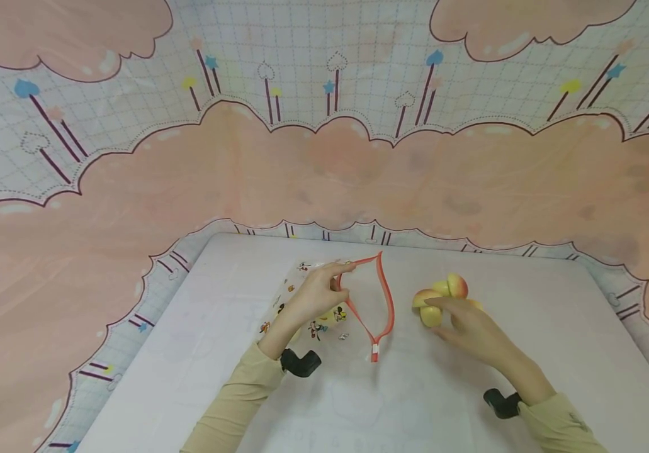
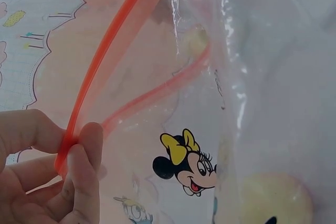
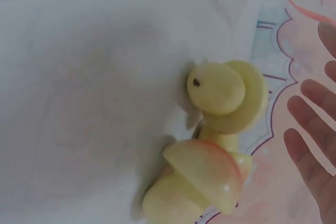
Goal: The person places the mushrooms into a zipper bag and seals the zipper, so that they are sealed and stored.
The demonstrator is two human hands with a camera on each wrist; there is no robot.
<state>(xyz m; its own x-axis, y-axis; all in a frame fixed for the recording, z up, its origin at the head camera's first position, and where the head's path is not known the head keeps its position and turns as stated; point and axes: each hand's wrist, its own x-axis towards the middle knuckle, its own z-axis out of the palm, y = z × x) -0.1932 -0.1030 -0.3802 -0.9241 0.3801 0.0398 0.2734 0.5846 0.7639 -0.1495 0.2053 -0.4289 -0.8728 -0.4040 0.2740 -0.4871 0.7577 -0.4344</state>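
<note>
A clear zip bag (image 1: 301, 313) with cartoon prints lies at the middle left, its mouth spread wide between orange-red zip edges (image 1: 390, 302). My left hand (image 1: 315, 292) pinches one zip edge (image 2: 86, 90) between thumb and fingers. Inside the bag, a pale yellow rounded thing (image 2: 278, 198) shows through the plastic. To the right stand several yellow mushroom-shaped pieces with reddish caps (image 1: 457, 286). My right hand (image 1: 474, 327) is beside this group, partly covering it in the head view. In the right wrist view, its straight, spread fingers (image 3: 310, 121) look apart from the nearest mushroom (image 3: 215, 90).
A white table (image 1: 335, 402) spreads under everything. Its far edge meets a peach and white patterned cloth (image 1: 324, 176). Black wrist mounts (image 1: 301, 363) sit at both cuffs. The zip's slider end (image 1: 374, 353) points towards me.
</note>
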